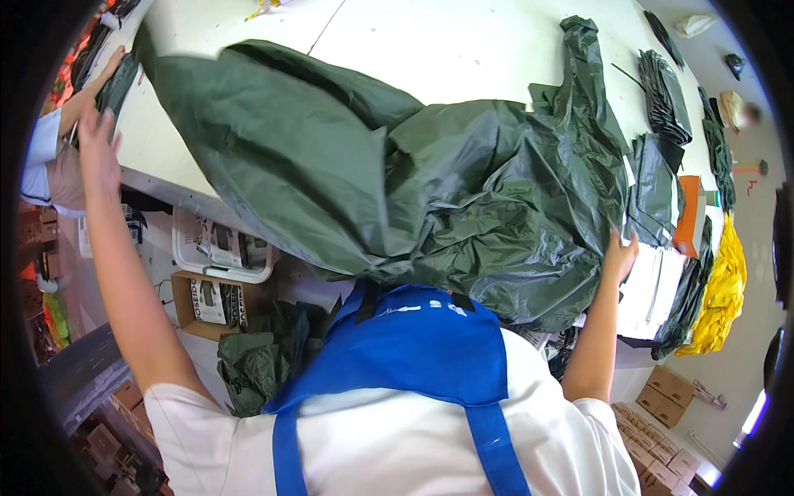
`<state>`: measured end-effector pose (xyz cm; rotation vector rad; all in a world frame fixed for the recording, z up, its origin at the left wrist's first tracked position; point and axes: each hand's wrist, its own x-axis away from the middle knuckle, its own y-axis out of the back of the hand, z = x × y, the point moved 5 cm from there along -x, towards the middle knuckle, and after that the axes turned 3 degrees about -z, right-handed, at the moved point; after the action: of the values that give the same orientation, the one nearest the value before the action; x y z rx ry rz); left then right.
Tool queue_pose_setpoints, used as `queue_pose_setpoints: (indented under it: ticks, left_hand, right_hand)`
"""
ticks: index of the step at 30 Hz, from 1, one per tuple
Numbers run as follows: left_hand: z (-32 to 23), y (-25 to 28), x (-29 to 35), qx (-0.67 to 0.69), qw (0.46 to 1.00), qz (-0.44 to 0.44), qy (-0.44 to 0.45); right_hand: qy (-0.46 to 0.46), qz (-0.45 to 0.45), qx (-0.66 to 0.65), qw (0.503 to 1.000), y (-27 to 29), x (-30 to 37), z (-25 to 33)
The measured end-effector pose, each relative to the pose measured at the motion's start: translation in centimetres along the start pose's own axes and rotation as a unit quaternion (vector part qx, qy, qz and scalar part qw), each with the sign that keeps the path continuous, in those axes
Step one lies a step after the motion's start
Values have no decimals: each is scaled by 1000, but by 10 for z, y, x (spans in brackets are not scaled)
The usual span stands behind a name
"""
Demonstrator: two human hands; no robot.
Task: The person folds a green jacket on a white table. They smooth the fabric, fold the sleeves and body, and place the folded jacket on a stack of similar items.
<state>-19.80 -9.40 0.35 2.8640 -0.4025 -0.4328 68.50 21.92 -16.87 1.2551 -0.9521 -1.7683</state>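
A large dark green sheet-like garment (496, 182), thin, shiny and crumpled, spreads over the white table (463, 50) in front of me. Its left part is raised in a broad, slightly blurred fold, and a sleeve-like strip points away at the far right. My left hand (100, 153) is stretched out at the far left, blurred, fingers apart, off the garment. At the garment's right edge is my right hand (619, 256), its visible fingertips apart; whether it touches the material is hard to make out.
At the far left, a co-worker's hand (114, 63) rests by dark green material. Folded dark bundles (664, 99), an orange box (688, 217) and yellow material (718, 289) line the right side. Below the table's left edge sit a white basket (222, 271) and a cardboard box (184, 299).
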Motion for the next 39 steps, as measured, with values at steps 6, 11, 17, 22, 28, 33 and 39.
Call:
queue_pose_setpoints:
  ticks: [6, 11, 17, 22, 28, 33, 39]
  left_hand:
    - [121, -69, 242, -259, 890, 361, -101]
    - [140, -124, 281, -119, 931, 342, 53]
    - [-51, -123, 105, -119, 882, 454, 28]
    - [-56, -269, 61, -84, 904, 415, 51]
    - [52, -151, 123, -218, 920, 318, -74]
    - [113, -143, 239, -337, 833, 420, -128]
    - [156, -189, 242, -370, 871, 213, -244]
  right_hand:
    - [-295, 116, 9, 948, -16, 57, -175]
    - [-237, -4, -254, 938, 5, 49, -168]
    - [19, -157, -145, 977, 170, -61, -49]
    - [-85, -92, 24, 992, 95, -168, -199]
    - [-301, 299, -610, 669, 54, 77, -64]
    - [-623, 202, -584, 480, 23, 303, -115]
    - [-603, 142, -728, 293, -64, 329, -137]
